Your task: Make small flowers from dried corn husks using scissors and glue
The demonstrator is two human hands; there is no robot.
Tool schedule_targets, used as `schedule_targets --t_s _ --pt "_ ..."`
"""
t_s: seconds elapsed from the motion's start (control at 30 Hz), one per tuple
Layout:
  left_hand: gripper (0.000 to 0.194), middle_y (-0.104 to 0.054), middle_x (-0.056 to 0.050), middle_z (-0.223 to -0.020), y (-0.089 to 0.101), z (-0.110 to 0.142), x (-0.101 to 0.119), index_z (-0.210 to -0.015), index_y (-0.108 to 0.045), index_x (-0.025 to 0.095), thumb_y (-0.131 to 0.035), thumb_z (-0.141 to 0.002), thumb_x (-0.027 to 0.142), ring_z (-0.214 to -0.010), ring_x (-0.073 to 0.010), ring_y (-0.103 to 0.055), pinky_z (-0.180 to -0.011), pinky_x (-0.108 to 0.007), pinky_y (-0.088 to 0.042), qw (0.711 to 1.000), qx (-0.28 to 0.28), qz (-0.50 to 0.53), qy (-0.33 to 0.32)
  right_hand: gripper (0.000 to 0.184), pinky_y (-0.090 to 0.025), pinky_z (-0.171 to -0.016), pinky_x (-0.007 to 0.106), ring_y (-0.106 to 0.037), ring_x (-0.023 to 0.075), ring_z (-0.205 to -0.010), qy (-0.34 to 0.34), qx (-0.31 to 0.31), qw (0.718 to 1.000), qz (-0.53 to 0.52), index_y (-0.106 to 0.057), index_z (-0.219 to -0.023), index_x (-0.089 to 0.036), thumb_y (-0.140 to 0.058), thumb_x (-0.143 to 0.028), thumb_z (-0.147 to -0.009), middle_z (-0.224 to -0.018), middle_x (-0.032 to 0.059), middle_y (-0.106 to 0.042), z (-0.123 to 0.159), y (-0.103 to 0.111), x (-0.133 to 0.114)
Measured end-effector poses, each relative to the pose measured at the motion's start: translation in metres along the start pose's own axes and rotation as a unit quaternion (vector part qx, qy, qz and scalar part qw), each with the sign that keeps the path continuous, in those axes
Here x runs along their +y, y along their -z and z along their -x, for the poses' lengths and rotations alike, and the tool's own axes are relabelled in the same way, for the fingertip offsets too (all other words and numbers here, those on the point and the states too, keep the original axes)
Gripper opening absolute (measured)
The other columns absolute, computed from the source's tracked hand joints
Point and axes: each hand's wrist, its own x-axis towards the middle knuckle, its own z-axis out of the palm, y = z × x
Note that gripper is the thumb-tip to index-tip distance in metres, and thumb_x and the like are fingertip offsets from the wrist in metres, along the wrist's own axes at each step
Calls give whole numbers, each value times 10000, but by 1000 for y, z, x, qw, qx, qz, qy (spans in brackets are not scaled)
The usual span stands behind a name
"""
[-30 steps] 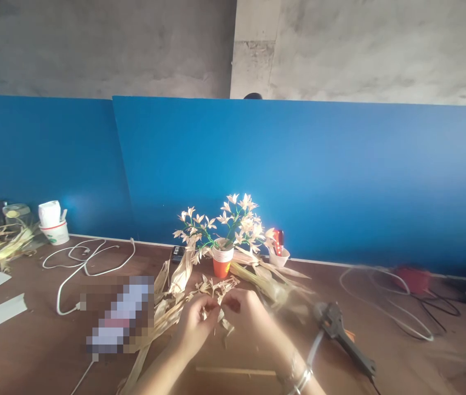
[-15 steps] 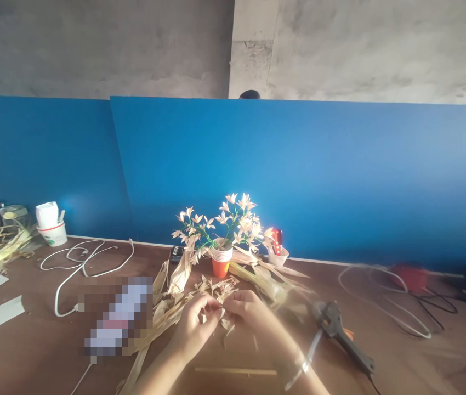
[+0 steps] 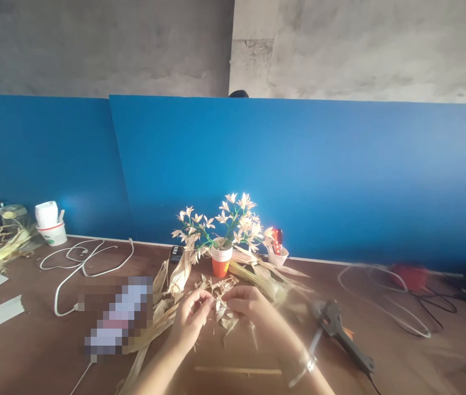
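My left hand (image 3: 189,321) and my right hand (image 3: 246,303) meet over the brown table (image 3: 31,351), fingertips pinched together on a small pale husk piece (image 3: 218,307). Beneath and around them lies a scatter of cut dried husk bits (image 3: 216,285) and long dried corn husks (image 3: 167,312). Just behind stands an orange paper cup (image 3: 221,260) holding a spray of small cream husk flowers (image 3: 225,219) on green stems. A bracelet shows on my right wrist.
A black glue gun (image 3: 342,334) lies to the right with its cable. White cables (image 3: 80,260) loop at left and right. A thin wooden stick (image 3: 237,371) lies near the front edge. A white cup (image 3: 52,230), husks and white paper sit far left. A blue partition (image 3: 299,175) backs the table.
Both hands stay pinched together over the husk bits; they have shifted slightly and the fingers have reworked the small piece. The camera view drifted a little.
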Motion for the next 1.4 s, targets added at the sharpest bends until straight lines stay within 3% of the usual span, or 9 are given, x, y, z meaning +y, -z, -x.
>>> schedule_targets --t_s 0.1,0.27,0.53,0.73,0.83,1.03,1.17,1.4 --pt "307 -455 57 -572 -2 1 -1 -701 -588 180 -592 -802 470 -499 -93 -386 -486 -199 -297 1000 18 22 2 122 -276 -493 212 -427 73 -510 19 22 999 19 -726 -735 -133 -648 -200 -670 -516 -28 -529 4 -1 -3" --pt "305 -466 56 -583 -1 -1 -4 -712 -586 189 -599 -794 483 -498 -96 -405 -481 -202 -312 999 12 37 13 147 -220 -454 226 -355 61 -442 -8 -15 999 39 -729 -739 -130 -683 -232 -644 -474 -39 -507 -3 4 1" --pt "304 -473 52 -579 0 1 -2 -713 -586 187 -601 -801 478 -512 -99 -420 -485 -198 -337 999 12 38 9 194 -248 -463 232 -418 83 -496 24 -4 998 50 -742 -818 -156 -708 -287 -679 -586 -7 -591 6 3 -3" --pt "348 -519 27 -572 -2 0 -4 -668 -589 175 -586 -817 490 -532 -111 -445 -517 -212 -362 999 -13 0 -30 265 -314 -504 226 -467 90 -544 46 -61 996 39 -729 -869 -127 -732 -305 -672 -635 1 -602 5 -1 0" --pt "339 -507 32 -566 -2 0 -5 -673 -584 180 -580 -821 485 -523 -109 -433 -515 -212 -356 1000 -13 -2 -28 298 -300 -487 214 -454 81 -534 39 -57 997 26 -702 -945 -134 -718 -264 -678 -624 -19 -578 3 0 0" --pt "312 -461 48 -528 -3 1 -2 -687 -576 188 -578 -807 477 -502 -111 -414 -503 -213 -335 1000 28 6 -7 192 -271 -442 207 -442 73 -475 42 -25 998 35 -629 -683 -128 -699 -306 -691 -546 -13 -579 -5 2 6" --pt "340 -479 36 -524 -1 0 -3 -669 -580 193 -571 -790 511 -503 -120 -415 -498 -219 -330 1000 21 -22 -4 229 -318 -470 218 -473 84 -486 68 -26 997 34 -650 -662 -132 -693 -353 -704 -594 13 -629 -12 4 13" --pt "421 -622 -8 -645 1 -1 -8 -805 -666 197 -470 -824 570 -549 -148 -516 -517 -242 -389 1000 18 -1 19 156 -323 -491 231 -426 81 -476 103 -25 992 67 -700 -632 -138 -664 -270 -705 -510 -18 -543 -12 4 14"
